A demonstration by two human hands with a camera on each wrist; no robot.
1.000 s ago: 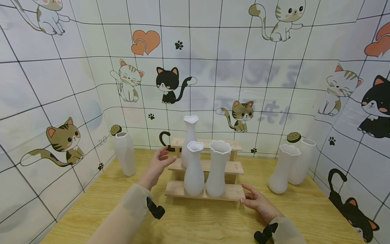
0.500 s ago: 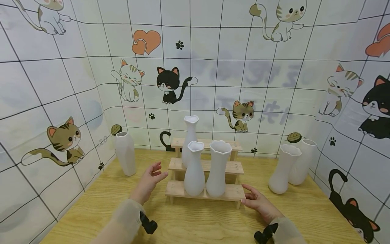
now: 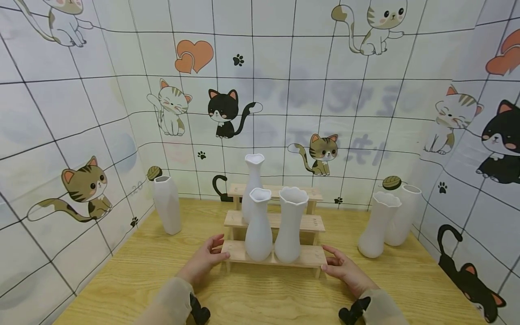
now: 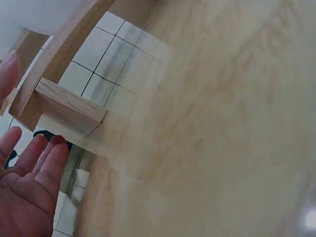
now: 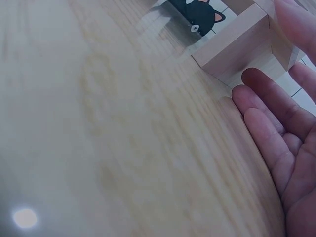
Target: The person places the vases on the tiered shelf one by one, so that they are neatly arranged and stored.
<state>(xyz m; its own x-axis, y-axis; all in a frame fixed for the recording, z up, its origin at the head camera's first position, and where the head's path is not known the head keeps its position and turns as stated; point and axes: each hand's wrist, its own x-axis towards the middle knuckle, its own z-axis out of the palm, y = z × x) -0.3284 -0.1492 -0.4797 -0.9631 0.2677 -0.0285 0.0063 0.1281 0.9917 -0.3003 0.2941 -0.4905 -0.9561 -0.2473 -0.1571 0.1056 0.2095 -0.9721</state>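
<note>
Toward the near side of the counter (image 3: 260, 298), two hands, left hand (image 3: 205, 262) and right hand (image 3: 347, 273), flank one wooden three-step stand (image 3: 312, 257), fingers (image 5: 269, 138) parted from thumbs; whether they touch the wood is hard to tell. Two white vases (image 3: 289, 239) stand on its bottom step, one slender vase (image 3: 254, 176) on the middle. Farther out, three more vases (image 3: 167, 207): one left, two right. Behind, the cat-print wall (image 3: 268, 58) bears lettering (image 3: 350, 98) too blurred to read.

Beige-sleeved forearms (image 3: 165, 301) were extended forward; bare left hand (image 3: 205, 260) and bare right hand (image 3: 346, 271) stood apart, fingers (image 5: 269, 136) loosely bent.
</note>
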